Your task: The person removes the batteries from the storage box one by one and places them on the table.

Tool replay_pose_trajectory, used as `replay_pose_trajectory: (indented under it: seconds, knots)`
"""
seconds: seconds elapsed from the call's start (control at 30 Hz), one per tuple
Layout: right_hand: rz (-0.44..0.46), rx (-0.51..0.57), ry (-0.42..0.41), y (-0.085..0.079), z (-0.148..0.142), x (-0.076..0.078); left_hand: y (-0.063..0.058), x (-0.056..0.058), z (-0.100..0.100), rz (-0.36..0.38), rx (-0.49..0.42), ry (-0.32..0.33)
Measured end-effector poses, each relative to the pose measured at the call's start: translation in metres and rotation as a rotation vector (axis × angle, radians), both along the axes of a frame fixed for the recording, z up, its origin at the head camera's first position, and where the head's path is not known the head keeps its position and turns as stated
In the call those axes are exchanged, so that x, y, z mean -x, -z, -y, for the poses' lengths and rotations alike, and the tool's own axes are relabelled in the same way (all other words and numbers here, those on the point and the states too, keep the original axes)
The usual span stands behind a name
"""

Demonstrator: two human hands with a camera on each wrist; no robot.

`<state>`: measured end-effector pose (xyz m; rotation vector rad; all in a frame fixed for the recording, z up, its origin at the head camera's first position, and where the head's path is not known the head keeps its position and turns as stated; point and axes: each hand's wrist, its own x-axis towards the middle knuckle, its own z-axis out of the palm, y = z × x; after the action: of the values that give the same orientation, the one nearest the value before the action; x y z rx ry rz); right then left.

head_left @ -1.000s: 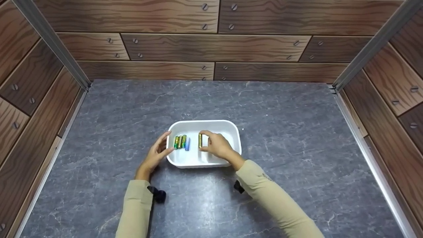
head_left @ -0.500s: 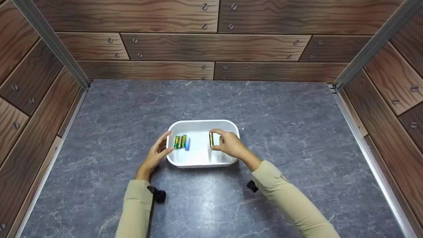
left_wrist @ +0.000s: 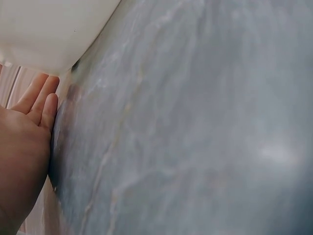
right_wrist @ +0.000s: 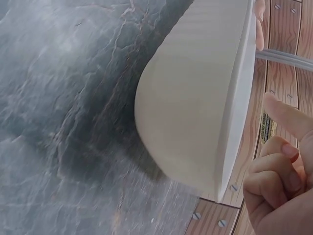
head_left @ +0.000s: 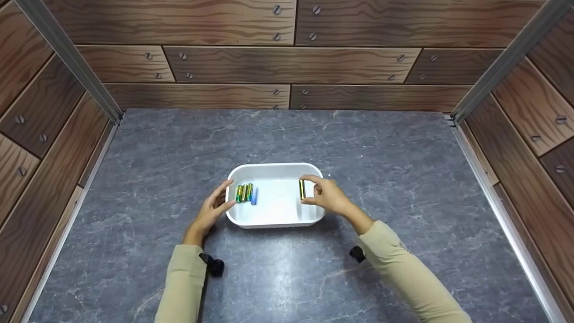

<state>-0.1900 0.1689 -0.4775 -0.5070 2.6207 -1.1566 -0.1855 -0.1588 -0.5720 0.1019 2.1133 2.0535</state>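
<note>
A white tub [head_left: 274,168] sits mid-table on the grey marbled top; its outer wall shows in the right wrist view [right_wrist: 195,98] and a corner of it in the left wrist view [left_wrist: 49,29]. My right hand [head_left: 329,197] pinches a gold battery [head_left: 302,189] upright over the tub's right end. Several green, gold and blue batteries [head_left: 246,193] lie together in the tub's left end. My left hand [head_left: 213,208] rests with straight fingers against the tub's left wall, and its palm [left_wrist: 24,147] shows in the left wrist view.
Wood-look panelled walls [head_left: 287,54] with screws close in the table on three sides, with metal corner posts [head_left: 67,58]. Grey tabletop [head_left: 403,179] spreads all round the tub. Black wrist straps [head_left: 214,264] sit under both sleeves.
My right hand has carried the gold battery from the tub's middle rightward to its right end. The left hand and the tub have stayed put.
</note>
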Motion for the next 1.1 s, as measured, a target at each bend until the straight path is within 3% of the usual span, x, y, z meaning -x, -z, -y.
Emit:
replay_pose_trajectory:
  seconds: [0.33,1.1]
  knots:
    - [-0.047,0.051,0.029,0.004,-0.026,-0.001,0.003,0.001,-0.002,-0.034,-0.018,0.006]
    - [0.043,0.104,0.105,0.015,-0.070,0.001,0.003,0.002,0.000,-0.011,-0.010,0.015]
